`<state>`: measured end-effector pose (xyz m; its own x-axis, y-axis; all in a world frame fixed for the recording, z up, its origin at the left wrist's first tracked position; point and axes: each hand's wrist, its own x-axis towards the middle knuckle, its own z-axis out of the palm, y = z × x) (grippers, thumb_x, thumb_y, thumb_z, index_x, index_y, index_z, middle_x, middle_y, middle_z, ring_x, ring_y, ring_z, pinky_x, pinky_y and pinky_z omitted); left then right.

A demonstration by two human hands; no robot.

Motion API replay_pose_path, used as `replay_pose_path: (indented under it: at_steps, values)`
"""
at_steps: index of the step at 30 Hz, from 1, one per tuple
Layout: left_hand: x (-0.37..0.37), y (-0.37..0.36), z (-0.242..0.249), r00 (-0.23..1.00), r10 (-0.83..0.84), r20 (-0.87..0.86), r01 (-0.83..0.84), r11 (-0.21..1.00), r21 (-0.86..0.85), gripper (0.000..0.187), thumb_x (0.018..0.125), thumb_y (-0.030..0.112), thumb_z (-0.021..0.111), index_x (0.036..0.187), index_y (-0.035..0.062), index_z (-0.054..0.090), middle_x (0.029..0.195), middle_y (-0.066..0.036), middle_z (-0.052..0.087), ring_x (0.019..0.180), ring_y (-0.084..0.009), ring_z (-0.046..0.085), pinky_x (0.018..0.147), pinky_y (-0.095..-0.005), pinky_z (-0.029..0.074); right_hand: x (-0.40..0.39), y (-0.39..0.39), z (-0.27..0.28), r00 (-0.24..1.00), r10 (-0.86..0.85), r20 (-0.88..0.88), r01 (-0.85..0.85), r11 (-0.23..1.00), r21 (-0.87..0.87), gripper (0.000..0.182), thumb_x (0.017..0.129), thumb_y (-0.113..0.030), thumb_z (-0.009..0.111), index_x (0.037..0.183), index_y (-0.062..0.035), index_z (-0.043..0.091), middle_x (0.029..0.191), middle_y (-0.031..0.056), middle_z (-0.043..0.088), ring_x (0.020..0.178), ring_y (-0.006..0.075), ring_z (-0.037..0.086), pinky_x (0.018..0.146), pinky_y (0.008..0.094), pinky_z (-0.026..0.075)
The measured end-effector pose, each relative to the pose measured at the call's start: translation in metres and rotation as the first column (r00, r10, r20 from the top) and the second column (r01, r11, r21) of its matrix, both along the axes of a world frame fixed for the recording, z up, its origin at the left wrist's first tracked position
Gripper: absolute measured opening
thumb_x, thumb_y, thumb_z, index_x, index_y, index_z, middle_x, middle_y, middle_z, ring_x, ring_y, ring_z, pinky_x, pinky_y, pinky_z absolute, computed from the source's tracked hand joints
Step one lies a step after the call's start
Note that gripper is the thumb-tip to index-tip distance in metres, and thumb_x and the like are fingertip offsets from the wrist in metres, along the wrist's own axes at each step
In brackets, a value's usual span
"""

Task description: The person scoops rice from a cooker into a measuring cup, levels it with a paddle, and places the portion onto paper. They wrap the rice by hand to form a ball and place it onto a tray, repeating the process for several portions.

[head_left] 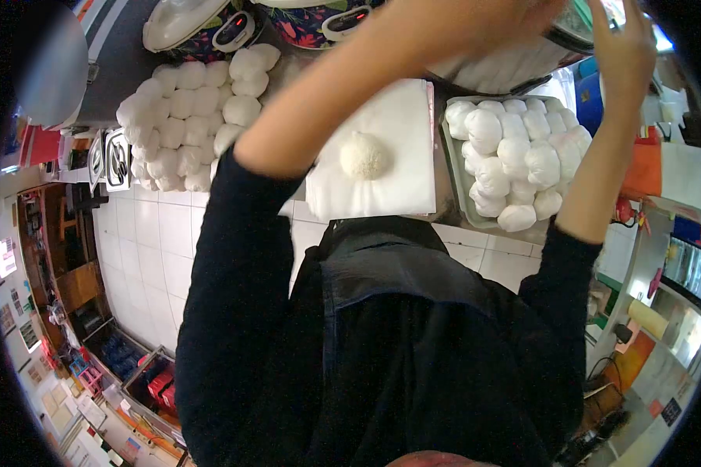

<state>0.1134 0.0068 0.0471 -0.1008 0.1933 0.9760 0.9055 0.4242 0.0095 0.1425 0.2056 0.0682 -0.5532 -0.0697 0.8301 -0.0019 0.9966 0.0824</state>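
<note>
A round mound of cooked rice (364, 156) sits on a stack of white paper sheets (370, 198) in front of me. My left hand (506, 27) reaches across to the upper right, over a large pot (498, 74). It is smeared by motion and partly cut off by the top edge, so its fingers cannot be made out. Raised at the top right is my right hand (629, 58), beside a green-edged lid or rim (581, 14). Its thumb and fingers stand apart, with their tips near the frame edge. I see nothing held in it.
White wrapped bundles (183, 109) are piled on the left, and more bundles (514, 156) fill a grey tray (461, 183) on the right. Two floral-patterned cookers (202, 35) stand at the back. White floor tiles (152, 233) show below the counter.
</note>
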Motion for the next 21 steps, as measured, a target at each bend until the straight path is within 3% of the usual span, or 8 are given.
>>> replay_pose_path:
  at_steps: [1, 2, 3, 4, 5, 6, 8, 21]
  values:
    - [0.032, -0.025, -0.028, 0.988, -0.131, 0.081, 0.139, 0.984, -0.108, 0.014, 0.069, 0.018, 0.062, 0.076, 0.0077, 0.056, 0.063, -0.007, 0.051, 0.055, -0.0260, 0.051, 0.049, -0.0360, 0.041, 0.011, 0.005, -0.025, 0.997, 0.043, -0.065, -0.039, 0.998, 0.054, 0.023, 0.078, -0.029, 0.061, 0.092, -0.0102, 0.061, 0.083, 0.0115, 0.063, 0.075, 0.0304, 0.060, 0.066, 0.0369, 0.046]
    - [0.058, -0.050, -0.062, 0.953, -0.248, 0.172, 0.281, 0.938, -0.201, 0.015, 0.068, 0.018, 0.065, 0.076, 0.0118, 0.054, 0.059, -0.002, 0.046, 0.048, -0.0218, 0.047, 0.044, -0.0322, 0.038, 0.041, -0.025, -0.058, 0.964, 0.260, -0.060, -0.267, 0.933, -0.240, 0.015, 0.073, -0.021, 0.068, 0.079, -0.0092, 0.061, 0.075, 0.0081, 0.062, 0.065, 0.0212, 0.058, 0.060, 0.0309, 0.045]
    - [0.082, -0.080, -0.120, 0.889, -0.199, 0.412, 0.400, 0.774, -0.490, 0.014, 0.069, 0.018, 0.064, 0.075, 0.0107, 0.053, 0.063, -0.002, 0.048, 0.053, -0.0194, 0.049, 0.046, -0.0325, 0.039, 0.066, -0.054, -0.093, 0.900, 0.434, -0.029, -0.408, 0.819, -0.405, 0.014, 0.070, -0.012, 0.070, 0.072, -0.0081, 0.057, 0.067, 0.0049, 0.057, 0.059, 0.0156, 0.053, 0.055, 0.0274, 0.042]
    - [0.106, -0.101, -0.155, 0.859, -0.215, 0.464, 0.444, 0.764, -0.468, 0.017, 0.071, 0.018, 0.065, 0.080, 0.0087, 0.054, 0.074, -0.005, 0.054, 0.065, -0.0213, 0.054, 0.053, -0.0341, 0.044, 0.086, -0.068, -0.144, 0.792, 0.611, 0.001, -0.501, 0.650, -0.571, 0.018, 0.069, -0.014, 0.067, 0.065, -0.0077, 0.051, 0.062, 0.0038, 0.050, 0.057, 0.0187, 0.050, 0.055, 0.0264, 0.042]
    - [0.123, -0.119, -0.193, 0.794, -0.145, 0.590, 0.498, 0.711, -0.496, 0.024, 0.071, 0.022, 0.065, 0.087, 0.0071, 0.055, 0.083, -0.006, 0.055, 0.077, -0.0212, 0.055, 0.062, -0.0330, 0.047, 0.113, -0.089, -0.171, 0.649, 0.660, 0.378, -0.251, 0.655, -0.713, 0.019, 0.067, -0.017, 0.069, 0.065, -0.0079, 0.052, 0.063, 0.0045, 0.050, 0.059, 0.0205, 0.050, 0.056, 0.0279, 0.041]
    - [0.137, -0.137, -0.221, 0.670, -0.040, 0.741, 0.556, 0.688, -0.466, 0.032, 0.070, 0.026, 0.067, 0.092, 0.0070, 0.055, 0.088, -0.006, 0.056, 0.084, -0.0223, 0.055, 0.069, -0.0327, 0.048, 0.129, -0.102, -0.201, 0.515, 0.686, 0.515, -0.362, 0.718, -0.595, 0.021, 0.065, -0.021, 0.070, 0.068, -0.0080, 0.054, 0.068, 0.0050, 0.050, 0.063, 0.0217, 0.051, 0.057, 0.0304, 0.042]
    - [0.156, -0.158, -0.249, 0.565, 0.045, 0.824, 0.557, 0.716, -0.421, 0.033, 0.068, 0.025, 0.068, 0.092, 0.0076, 0.055, 0.091, -0.006, 0.055, 0.089, -0.0227, 0.053, 0.072, -0.0334, 0.047, 0.153, -0.125, -0.239, 0.308, 0.809, 0.501, -0.480, 0.587, -0.652, 0.020, 0.066, -0.022, 0.069, 0.072, -0.0080, 0.056, 0.074, 0.0045, 0.052, 0.068, 0.0218, 0.051, 0.059, 0.0320, 0.044]
    - [0.165, -0.170, -0.271, 0.607, 0.085, 0.790, 0.530, 0.697, -0.483, 0.021, 0.064, 0.019, 0.067, 0.081, 0.0078, 0.060, 0.087, -0.003, 0.058, 0.085, -0.0219, 0.053, 0.073, -0.0329, 0.047, 0.168, -0.140, -0.296, 0.252, 0.795, 0.552, -0.503, 0.594, -0.627, 0.009, 0.071, -0.012, 0.062, 0.077, -0.0058, 0.060, 0.076, 0.0040, 0.054, 0.074, 0.0212, 0.052, 0.064, 0.0316, 0.044]
